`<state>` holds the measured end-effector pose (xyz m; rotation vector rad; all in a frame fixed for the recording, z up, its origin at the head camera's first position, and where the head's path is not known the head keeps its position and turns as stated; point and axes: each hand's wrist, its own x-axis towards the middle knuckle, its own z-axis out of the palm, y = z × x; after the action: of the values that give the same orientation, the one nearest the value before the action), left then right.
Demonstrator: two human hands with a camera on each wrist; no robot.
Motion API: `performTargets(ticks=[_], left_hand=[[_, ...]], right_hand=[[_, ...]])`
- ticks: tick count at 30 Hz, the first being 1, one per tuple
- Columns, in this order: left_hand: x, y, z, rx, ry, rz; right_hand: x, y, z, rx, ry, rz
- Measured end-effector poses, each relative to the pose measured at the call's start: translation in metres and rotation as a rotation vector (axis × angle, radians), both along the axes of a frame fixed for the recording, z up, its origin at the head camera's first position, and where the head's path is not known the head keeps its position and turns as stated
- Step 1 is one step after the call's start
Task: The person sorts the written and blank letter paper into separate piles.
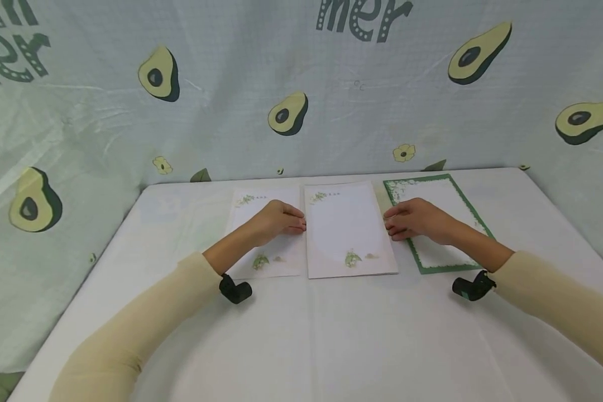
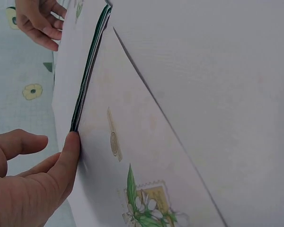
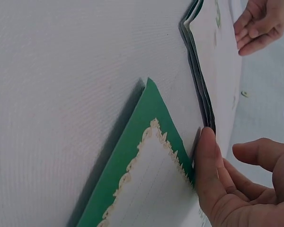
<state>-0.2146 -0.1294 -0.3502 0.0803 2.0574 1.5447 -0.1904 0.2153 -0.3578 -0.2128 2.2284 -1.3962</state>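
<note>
A stack of white letter paper (image 1: 349,223) printed with small green plants lies in the middle of the table. My left hand (image 1: 280,219) touches its left edge with extended fingertips, thumb held apart. On the opposite side, my right hand (image 1: 413,219) has its fingertips against the right edge. The wrist views show the stack's layered edge (image 2: 91,71), with dark green lines among the sheets. A similar plant-printed sheet (image 1: 286,265) lies under my left hand. Beneath my right hand is a green-bordered sheet (image 1: 444,198), set at an angle, its corner close to the stack.
White cloth (image 1: 301,340) covers the table. Behind it hangs a pale curtain (image 1: 221,111) with avocado prints. Each wrist carries a small black camera (image 1: 236,289) near the beige sleeve (image 1: 151,318).
</note>
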Motion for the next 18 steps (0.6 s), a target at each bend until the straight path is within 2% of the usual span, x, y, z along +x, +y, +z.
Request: performTargets(ticks=[7,18], left_hand=[[0.0008,0.0036,-0.0044,-0.016,0.000,0.004],[-0.0053,0.0048,-0.0061,0.010,0.021,-0.006]], right_hand=[[0.0002,-0.0022,-0.0040,0.000,-0.042,-0.022],[0.0022,-0.0006,-0.0022,0.036,0.026,-0.007]])
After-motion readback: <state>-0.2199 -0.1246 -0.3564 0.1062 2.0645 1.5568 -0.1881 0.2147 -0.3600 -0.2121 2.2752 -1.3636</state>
